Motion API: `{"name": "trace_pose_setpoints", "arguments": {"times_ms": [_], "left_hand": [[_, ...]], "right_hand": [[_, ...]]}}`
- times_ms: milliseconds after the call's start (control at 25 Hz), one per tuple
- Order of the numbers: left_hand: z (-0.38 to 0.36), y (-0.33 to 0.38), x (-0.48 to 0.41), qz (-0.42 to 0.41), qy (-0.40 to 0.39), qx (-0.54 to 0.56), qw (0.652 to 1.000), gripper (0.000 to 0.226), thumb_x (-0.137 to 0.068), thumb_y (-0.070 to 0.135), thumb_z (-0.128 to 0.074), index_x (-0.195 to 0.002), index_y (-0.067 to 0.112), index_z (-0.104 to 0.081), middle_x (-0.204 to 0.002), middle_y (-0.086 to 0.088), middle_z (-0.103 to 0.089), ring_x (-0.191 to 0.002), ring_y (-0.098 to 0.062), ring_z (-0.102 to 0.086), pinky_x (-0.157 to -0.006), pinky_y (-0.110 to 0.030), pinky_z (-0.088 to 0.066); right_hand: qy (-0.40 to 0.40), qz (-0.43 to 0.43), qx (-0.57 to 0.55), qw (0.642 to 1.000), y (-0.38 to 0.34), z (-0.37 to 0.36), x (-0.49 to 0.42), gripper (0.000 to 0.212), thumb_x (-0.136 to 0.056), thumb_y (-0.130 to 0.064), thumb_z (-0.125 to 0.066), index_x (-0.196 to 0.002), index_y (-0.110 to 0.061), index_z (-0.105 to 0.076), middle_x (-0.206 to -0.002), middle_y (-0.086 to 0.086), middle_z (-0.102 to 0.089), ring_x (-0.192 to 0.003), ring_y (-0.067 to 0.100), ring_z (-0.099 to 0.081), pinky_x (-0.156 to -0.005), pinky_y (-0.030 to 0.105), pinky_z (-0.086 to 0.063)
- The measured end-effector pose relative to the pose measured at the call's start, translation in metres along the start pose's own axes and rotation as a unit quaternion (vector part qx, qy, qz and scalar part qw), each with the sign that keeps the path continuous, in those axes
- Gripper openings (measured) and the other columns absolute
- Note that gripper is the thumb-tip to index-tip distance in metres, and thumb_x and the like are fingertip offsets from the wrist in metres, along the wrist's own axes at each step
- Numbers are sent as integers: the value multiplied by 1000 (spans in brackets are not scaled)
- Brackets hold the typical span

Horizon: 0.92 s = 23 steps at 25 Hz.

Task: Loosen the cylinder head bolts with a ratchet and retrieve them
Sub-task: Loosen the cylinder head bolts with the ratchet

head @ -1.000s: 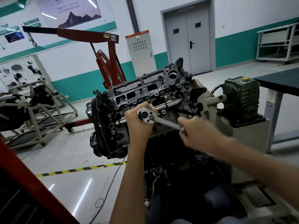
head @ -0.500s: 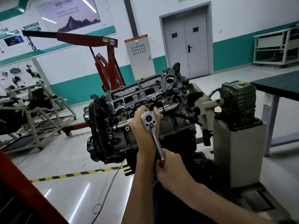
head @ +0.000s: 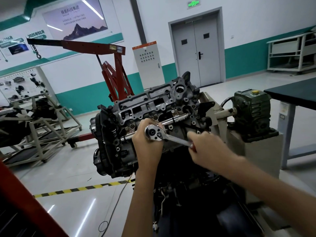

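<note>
**Progress.** The chrome ratchet with a red-tipped handle (head: 174, 139) sits at the lower middle of the grey cast-metal cylinder head (head: 153, 103), at frame centre. The left hand (head: 148, 146) is wrapped round the ratchet's round head, holding it down. The right hand (head: 206, 147), blurred, grips the handle end, which points to the lower right. The socket and the bolt under it are hidden. No freed bolt is visible in either hand or laid anywhere nearby. I judge the work to be in the loosening stage, with retrieval not yet begun. How many bolts are already slack cannot be told.

**Surface and room.** The engine is carried on a stand with a green cast gearbox (head: 251, 108) at centre right. A dark tabletop (head: 294, 93) lies at the right edge. A red steel engine hoist (head: 111, 48) stands behind, with a grey control cabinet (head: 148, 60) and grey double door (head: 196, 50) beyond. Yellow-and-black floor tape (head: 82, 187) crosses the glossy floor at lower left.
</note>
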<state>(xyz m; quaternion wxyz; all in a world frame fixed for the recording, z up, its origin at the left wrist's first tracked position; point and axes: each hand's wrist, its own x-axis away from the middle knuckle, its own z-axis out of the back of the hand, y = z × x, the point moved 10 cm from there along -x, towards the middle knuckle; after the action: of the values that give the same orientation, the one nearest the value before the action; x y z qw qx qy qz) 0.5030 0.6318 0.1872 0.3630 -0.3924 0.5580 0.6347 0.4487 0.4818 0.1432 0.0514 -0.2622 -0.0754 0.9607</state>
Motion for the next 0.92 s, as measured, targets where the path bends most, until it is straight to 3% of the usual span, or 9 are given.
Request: {"name": "trace_pose_setpoints", "arguments": {"times_ms": [80,160,240,320,440,600,720,800,920], "left_hand": [[-5,-2,6,28,26,37,999,28,-82,6,-68,-70,15,-44,-64,3,-45,-57,-14,-43,-53,-28,-40],[-15,-6,7,60,31,65,996,34,-85,7,-66,-66,10,-39,-61,-7,-39,-56,-31,-38,-51,-43,-39],[-17,-9,4,72,27,97,992,40,-86,5,-64,-60,8,-33,-57,-10,-33,-52,-32,-32,-49,-45,-34],[-12,-8,0,55,10,119,991,39,-79,-4,-59,-55,12,-31,-52,-9,-35,-49,-23,-32,-48,-36,-30],[-11,0,-8,10,-69,100,993,42,-67,-8,-54,-53,28,-40,-52,12,-46,-51,-4,-40,-52,-21,-33],[-18,3,-11,5,-122,28,992,16,-68,1,-55,-53,6,-52,-50,-5,-49,-49,-26,-43,-46,-42,-37],[-6,5,-4,-2,-32,21,999,35,-74,-3,-60,-59,25,-46,-55,8,-47,-52,-6,-43,-50,-25,-37],[-6,1,2,17,12,30,999,28,-80,2,-64,-64,16,-45,-60,1,-48,-55,-17,-47,-51,-35,-40],[-19,-4,3,52,23,80,995,36,-85,9,-64,-62,16,-38,-57,-6,-37,-52,-27,-34,-51,-43,-39]], "right_hand": [[-25,-72,-158,984,-11,-35,23,16,-82,-18,-50,-74,-20,-37,-70,6,-49,-72,29,-58,-61,33,-43],[-54,-124,-316,939,-31,-66,41,19,-82,-14,-50,-67,-18,-39,-67,4,-50,-57,19,-52,-54,29,-42],[-57,-129,-380,914,-45,-76,49,18,-81,-12,-49,-67,-19,-42,-67,5,-51,-52,15,-48,-51,30,-44],[-53,-84,-300,949,-39,-59,41,17,-81,-15,-49,-69,-20,-38,-66,2,-48,-56,20,-52,-56,32,-45],[-30,3,-70,997,-7,-13,10,7,-83,-21,-48,-82,-19,-41,-73,6,-56,-73,31,-60,-60,33,-42],[16,75,84,994,5,30,-22,10,-82,-18,-47,-82,-17,-37,-57,-4,-36,-64,25,-58,-55,28,-35],[14,13,1,1000,4,9,-3,11,-82,-19,-49,-80,-19,-39,-63,1,-47,-73,29,-60,-61,32,-41],[-1,-49,-129,990,-4,-22,18,15,-82,-17,-50,-74,-19,-38,-65,2,-49,-70,29,-58,-61,32,-44],[-35,-137,-316,938,-28,-67,41,23,-80,-11,-49,-63,-21,-37,-63,1,-46,-52,15,-45,-53,27,-41]]}}
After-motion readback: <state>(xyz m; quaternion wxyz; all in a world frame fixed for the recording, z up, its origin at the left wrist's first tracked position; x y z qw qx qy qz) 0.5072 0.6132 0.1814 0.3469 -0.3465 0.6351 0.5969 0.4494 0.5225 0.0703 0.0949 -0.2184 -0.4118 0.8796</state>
